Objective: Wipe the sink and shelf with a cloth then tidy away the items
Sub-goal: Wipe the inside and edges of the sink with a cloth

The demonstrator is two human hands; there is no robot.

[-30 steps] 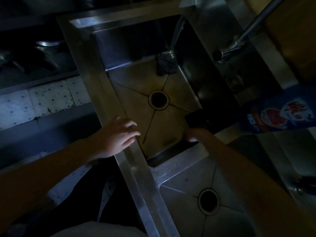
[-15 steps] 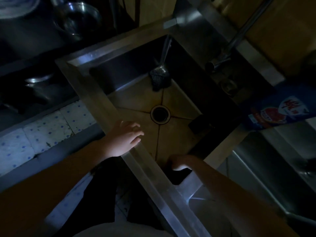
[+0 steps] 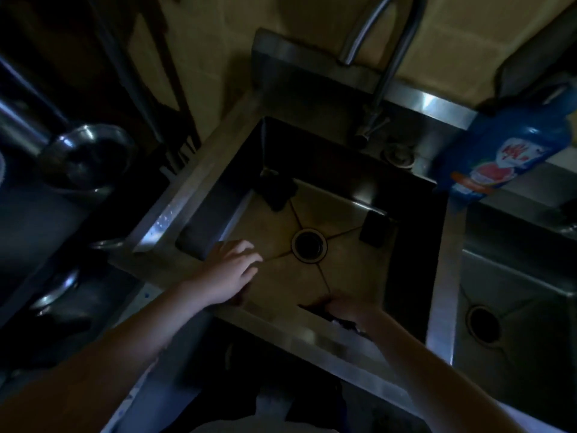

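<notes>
The square stainless steel sink (image 3: 199,182) is dim, and its round dark drain (image 3: 309,245) serves as the landmark. Left of the drain, the left hand (image 3: 228,273) rests flat with fingers spread on the sink's near-left edge, holding nothing. Near and right of the drain, the right hand (image 3: 346,307) presses on a dark cloth (image 3: 318,309) against the sink's front wall; its fingers are bent over the cloth. Beyond the drain lie a dark scrubbing pad (image 3: 276,189) and a small black block (image 3: 373,228). Far right stands a blue detergent bottle (image 3: 505,151).
</notes>
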